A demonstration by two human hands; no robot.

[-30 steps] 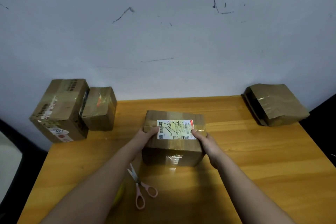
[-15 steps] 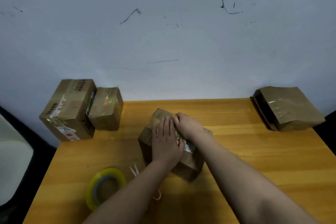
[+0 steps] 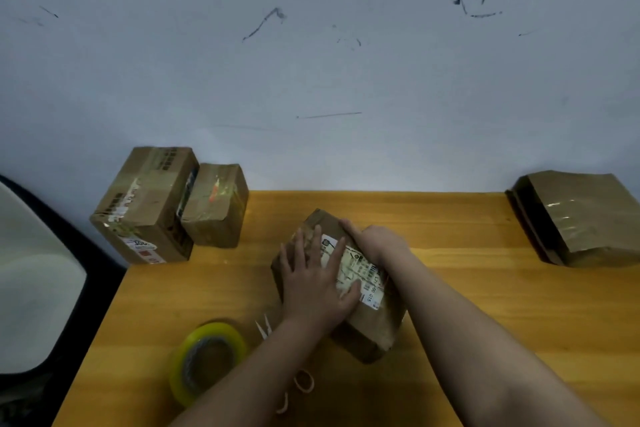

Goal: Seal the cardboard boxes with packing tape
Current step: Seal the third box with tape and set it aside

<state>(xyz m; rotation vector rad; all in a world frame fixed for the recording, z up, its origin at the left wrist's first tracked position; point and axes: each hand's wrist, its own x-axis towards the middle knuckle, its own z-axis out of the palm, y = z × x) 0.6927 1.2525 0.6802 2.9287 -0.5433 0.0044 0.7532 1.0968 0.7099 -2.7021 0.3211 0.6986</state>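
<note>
Left hand (image 3: 317, 284) pressed flat on labelled box (image 3: 374, 326), right hand (image 3: 379, 241) gripped its far edge, tape roll (image 3: 204, 360) lay near left.

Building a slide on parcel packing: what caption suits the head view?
Left hand flat on a labelled cardboard box, right hand at its edge; tape roll nearby.

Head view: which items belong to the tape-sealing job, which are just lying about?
In the job: brown cardboard box with white label, left hand pressing its top, right hand gripping its far edge; yellow-edged roll of packing tape; pink-handled scissors.
Lying about: large taped cardboard box and small taped cardboard box, left; crumpled taped brown parcel, right.
</note>
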